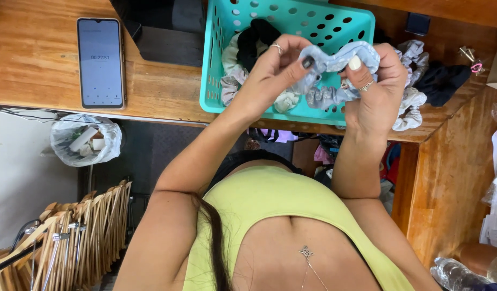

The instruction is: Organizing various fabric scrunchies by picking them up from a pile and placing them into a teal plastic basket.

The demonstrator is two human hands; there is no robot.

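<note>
Plainly, scrunchie (334, 75): a pale blue, mottled fabric ring, gathered and ruffled, held up just in front of the teal basket (291, 21), over its near rim.
Handling: likely very light, soft and stretchy (the cloth bunches wherever it is pinched); it looks easiest to take by the gathered band itself, one pinch on each side.
Left hand (267, 75): closed in a pinch on the scrunchie's left end, thumb with dark nail on top, a ring on one finger.
Right hand (375, 89): also curled shut on the scrunchie, thumb with pale nail pressing its right end.
Inside the basket: black, white and grey scrunchies (243, 54) heaped at the left.
Right of the basket: more loose scrunchies (421, 81) on the wooden table (38, 59).
Left of the basket: a phone (100, 62) lying flat, screen lit.
</note>
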